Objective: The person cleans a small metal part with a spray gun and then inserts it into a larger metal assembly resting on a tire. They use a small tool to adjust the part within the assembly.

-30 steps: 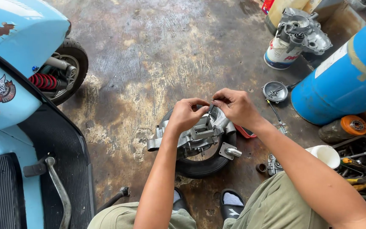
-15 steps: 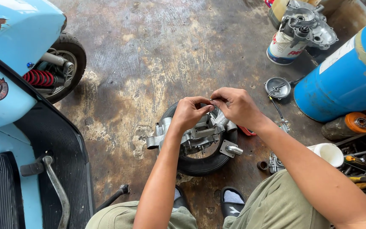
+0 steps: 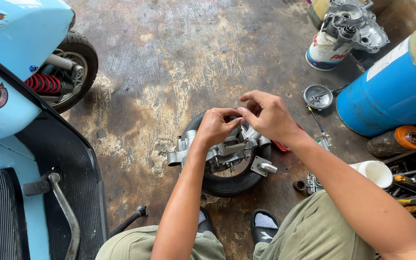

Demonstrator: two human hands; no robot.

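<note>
Left hand (image 3: 216, 126) and right hand (image 3: 267, 116), fingers pinched narrow together on a part too small to identify, meet above a grey metal engine casting (image 3: 227, 151) resting on a small black tyre (image 3: 232, 180) on the stained concrete floor (image 3: 169, 62).

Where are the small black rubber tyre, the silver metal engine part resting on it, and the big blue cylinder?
small black rubber tyre (image 3: 232, 185): head view, lower tread.
silver metal engine part (image 3: 222, 153): head view, middle of casting.
big blue cylinder (image 3: 391, 91): head view, curved side wall.
</note>
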